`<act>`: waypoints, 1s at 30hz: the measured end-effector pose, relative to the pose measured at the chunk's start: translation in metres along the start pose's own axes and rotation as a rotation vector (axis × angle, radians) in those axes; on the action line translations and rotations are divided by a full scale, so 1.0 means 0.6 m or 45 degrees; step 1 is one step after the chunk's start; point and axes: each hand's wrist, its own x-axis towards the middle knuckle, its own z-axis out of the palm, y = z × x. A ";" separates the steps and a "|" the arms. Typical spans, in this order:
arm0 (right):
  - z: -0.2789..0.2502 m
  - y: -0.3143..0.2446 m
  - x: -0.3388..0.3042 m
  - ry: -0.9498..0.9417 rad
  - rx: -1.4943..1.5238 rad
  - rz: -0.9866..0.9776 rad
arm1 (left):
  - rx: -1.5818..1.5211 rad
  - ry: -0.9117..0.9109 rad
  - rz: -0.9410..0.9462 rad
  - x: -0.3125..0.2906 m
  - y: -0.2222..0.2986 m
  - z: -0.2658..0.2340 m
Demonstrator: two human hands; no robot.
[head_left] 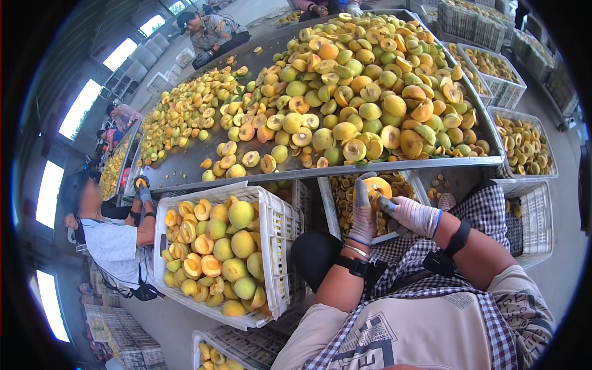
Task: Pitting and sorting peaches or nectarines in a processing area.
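In front of me, just below the table's near edge, both my hands hold one orange-yellow peach half (377,185). My left hand (362,213), in a pale knit glove with grey fingers, grips it from the left. From the right my right hand (414,214), in a striped glove, closes its fingertips on the fruit's lower edge. Whether a small tool is between those fingers cannot be made out. Directly under the hands stands a white crate (330,209) of cut peach pieces, partly hidden by my hands.
A metal-rimmed table (345,169) bears a heap of whole and halved peaches (370,111). A full white crate (274,246) stands at my left; another crate (536,222) is at the right. A co-worker (117,240) sits at left, and another person (213,37) works across the table.
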 end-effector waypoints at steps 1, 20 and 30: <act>0.005 0.000 0.007 0.116 -0.131 0.015 | 0.075 0.005 0.010 0.000 -0.002 -0.002; 0.002 0.000 -0.043 0.189 -0.027 -0.226 | -0.201 0.163 -0.050 -0.004 -0.002 0.012; -0.068 -0.011 -0.028 0.609 -0.591 -0.641 | -0.046 -0.087 -0.146 -0.010 0.004 0.035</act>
